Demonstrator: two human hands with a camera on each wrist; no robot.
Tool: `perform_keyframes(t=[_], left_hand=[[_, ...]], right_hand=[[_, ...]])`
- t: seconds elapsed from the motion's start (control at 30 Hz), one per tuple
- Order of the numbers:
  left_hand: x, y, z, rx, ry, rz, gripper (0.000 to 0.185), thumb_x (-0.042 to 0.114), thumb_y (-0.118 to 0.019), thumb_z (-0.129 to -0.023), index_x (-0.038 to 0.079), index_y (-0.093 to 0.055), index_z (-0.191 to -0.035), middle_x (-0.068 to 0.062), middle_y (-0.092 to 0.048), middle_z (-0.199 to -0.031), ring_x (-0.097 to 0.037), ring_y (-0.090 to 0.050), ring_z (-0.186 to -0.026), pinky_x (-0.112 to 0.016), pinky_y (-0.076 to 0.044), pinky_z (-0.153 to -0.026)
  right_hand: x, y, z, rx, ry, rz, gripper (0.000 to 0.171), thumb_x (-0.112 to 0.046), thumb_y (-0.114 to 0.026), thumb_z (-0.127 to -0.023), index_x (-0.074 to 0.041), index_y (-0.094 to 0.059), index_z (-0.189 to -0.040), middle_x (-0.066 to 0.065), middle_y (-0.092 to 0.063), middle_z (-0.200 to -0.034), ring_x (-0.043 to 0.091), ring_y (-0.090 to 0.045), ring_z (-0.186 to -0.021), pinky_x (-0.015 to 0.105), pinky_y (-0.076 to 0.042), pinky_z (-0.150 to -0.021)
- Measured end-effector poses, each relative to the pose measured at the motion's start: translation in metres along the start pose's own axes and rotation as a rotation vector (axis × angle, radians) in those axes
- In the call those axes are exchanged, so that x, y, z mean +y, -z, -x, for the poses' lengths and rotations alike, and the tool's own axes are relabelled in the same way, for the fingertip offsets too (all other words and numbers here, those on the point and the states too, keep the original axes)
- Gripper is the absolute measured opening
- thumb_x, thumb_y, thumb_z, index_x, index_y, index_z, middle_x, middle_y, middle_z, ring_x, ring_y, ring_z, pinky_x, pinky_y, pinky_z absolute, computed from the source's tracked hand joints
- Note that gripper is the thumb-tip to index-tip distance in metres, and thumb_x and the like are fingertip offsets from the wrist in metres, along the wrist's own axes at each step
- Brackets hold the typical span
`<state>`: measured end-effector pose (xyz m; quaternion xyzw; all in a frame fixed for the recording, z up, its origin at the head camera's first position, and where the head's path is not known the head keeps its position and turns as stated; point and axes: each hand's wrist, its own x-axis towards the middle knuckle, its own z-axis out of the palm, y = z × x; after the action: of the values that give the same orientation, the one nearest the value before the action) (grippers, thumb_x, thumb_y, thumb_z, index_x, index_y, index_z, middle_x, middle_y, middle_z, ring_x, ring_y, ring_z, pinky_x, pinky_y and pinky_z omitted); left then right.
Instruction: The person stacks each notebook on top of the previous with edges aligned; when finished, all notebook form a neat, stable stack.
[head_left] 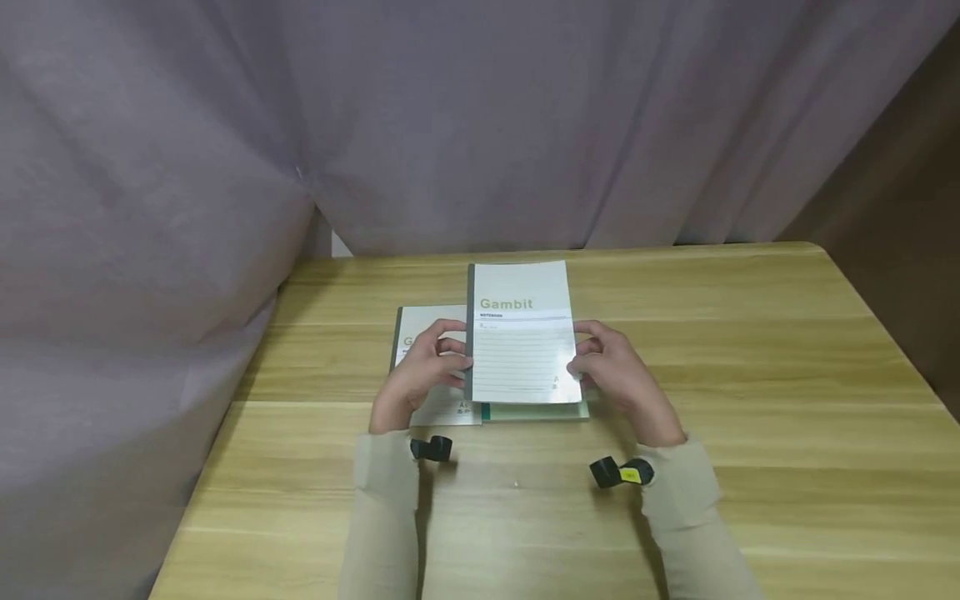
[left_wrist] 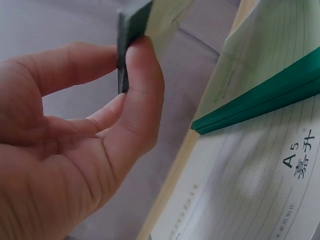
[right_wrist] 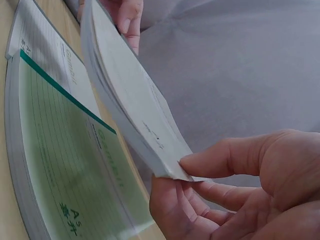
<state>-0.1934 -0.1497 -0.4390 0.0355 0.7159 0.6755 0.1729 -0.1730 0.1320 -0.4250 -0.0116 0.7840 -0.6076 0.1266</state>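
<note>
We look down at a wooden table [head_left: 750, 350] set before a grey curtain [head_left: 480, 117]. Furthest left on it lies a white notebook [head_left: 420, 329], flat, partly hidden under our left hand [head_left: 420, 375]. That hand pinches the dark spine of a raised notebook [head_left: 521, 333] between thumb and fingers [left_wrist: 142, 95]. This notebook, printed "Gambit", is held above the table between both hands, its cover facing us and its top edge tipped away. Under its lower edge a green notebook [head_left: 536, 411] lies flat on the table, just beside the white one and overlapping its edge. On the right, our right hand [head_left: 618, 371] grips the raised notebook's open edge, thumb on the cover and fingers [right_wrist: 172, 200] curled beneath. A small black band sits on each wrist, above pale sleeves.
</note>
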Motion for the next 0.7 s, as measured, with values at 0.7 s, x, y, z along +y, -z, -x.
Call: perform_keyframes(t=[0.7], left_hand=[[-0.02,-0.015,-0.012,-0.046,0.067,-0.035,0.049,-0.011,-0.062,-0.089,-0.001,-0.045,-0.134,-0.013,-0.059,-0.099,-0.019,-0.062,-0.074,-0.031,-0.058,-0.063]], right_hand=[[0.024,0.007,0.001,0.0,-0.079,0.055,0.067,0.011,-0.06,-0.085,0.01,-0.038,-0.148,0.019,-0.063,-0.099,0.019,-0.062,-0.078,0.035,-0.057,-0.066]])
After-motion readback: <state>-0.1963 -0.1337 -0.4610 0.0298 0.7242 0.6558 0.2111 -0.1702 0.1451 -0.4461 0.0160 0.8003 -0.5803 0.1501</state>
